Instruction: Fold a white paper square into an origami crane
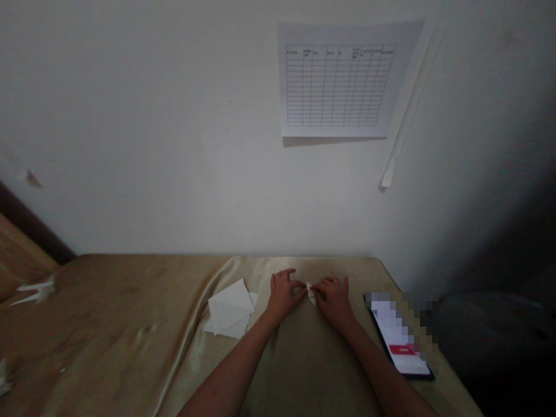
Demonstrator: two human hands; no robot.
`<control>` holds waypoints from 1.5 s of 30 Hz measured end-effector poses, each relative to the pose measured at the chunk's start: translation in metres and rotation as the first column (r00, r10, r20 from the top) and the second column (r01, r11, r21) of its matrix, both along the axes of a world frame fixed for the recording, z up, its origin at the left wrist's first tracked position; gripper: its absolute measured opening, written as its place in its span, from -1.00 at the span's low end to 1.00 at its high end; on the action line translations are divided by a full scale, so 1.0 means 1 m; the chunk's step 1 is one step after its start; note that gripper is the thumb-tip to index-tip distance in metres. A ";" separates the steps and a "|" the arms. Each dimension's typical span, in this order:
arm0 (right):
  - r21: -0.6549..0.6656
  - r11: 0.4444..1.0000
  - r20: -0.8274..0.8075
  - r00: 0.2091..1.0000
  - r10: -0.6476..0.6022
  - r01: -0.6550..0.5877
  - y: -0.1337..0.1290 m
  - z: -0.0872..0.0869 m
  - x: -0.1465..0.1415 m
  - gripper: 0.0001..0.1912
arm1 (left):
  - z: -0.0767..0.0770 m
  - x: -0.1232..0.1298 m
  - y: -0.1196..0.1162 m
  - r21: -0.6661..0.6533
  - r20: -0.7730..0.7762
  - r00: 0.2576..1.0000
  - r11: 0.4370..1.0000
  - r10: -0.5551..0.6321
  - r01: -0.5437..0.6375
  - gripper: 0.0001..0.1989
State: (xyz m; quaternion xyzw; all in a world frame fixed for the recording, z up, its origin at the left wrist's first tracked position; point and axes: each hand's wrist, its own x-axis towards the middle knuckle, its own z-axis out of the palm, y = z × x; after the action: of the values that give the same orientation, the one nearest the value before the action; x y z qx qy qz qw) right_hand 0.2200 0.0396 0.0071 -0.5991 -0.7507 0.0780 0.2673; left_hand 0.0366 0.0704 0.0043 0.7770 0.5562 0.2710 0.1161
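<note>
Between my two hands, just above or on the cloth-covered table, is a small folded piece of white paper (311, 294). My left hand (284, 291) pinches its left edge between thumb and forefinger, the other fingers spread loosely. On the opposite side my right hand (333, 296) grips the same paper with thumb and forefinger. Fingertips hide part of the paper, so its full folded shape cannot be made out. Left of my left hand lies a loose pile of white paper sheets (230, 308), overlapping at different angles.
A phone (399, 339) with a lit screen, partly pixelated, lies near the right edge of the table. The gold satin cloth (130, 347) has a long raised fold. White scraps (37, 291) lie at far left. A printed table sheet (339, 87) hangs on the wall behind.
</note>
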 end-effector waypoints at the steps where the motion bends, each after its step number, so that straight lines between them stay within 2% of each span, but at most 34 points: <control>1: -0.010 1.000 -0.007 1.000 -0.003 0.003 0.000 0.000 0.000 -0.79 | 0.000 0.000 0.000 -0.003 -0.002 1.000 1.000 -0.005 0.005 -0.83; 12: -0.079 0.985 0.021 0.988 -0.152 0.153 0.007 -0.009 0.002 -0.69 | 0.003 0.001 -0.004 -0.036 -0.034 0.999 0.999 0.003 -0.004 -0.79; 18: -0.077 0.987 -0.006 0.990 -0.143 0.142 0.008 -0.010 0.002 -0.76 | 0.004 0.003 -0.004 -0.053 -0.047 0.999 0.999 0.007 -0.010 -0.77; 28: -0.058 0.986 -0.005 0.987 -0.158 0.158 0.009 -0.011 0.003 -0.75 | 0.008 0.009 -0.006 -0.098 0.005 0.998 0.994 0.055 -0.055 -0.74; 37: -0.061 0.987 -0.011 0.989 -0.149 0.148 0.011 -0.013 0.005 -0.73 | 0.009 0.012 -0.006 -0.127 0.046 0.997 0.991 0.058 -0.052 -0.83; 45: -0.036 0.991 -0.035 0.991 -0.126 0.125 0.010 -0.009 0.006 -0.84 | 0.014 0.012 -0.007 -0.144 0.024 0.999 0.989 0.040 -0.036 -0.91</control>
State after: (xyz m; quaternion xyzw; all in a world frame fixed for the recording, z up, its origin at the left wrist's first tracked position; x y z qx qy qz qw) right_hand 0.2256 0.0495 -0.0022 -0.6481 -0.7048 0.0851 0.2755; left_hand 0.0488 0.0631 0.0183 0.7522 0.5872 0.2429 0.1742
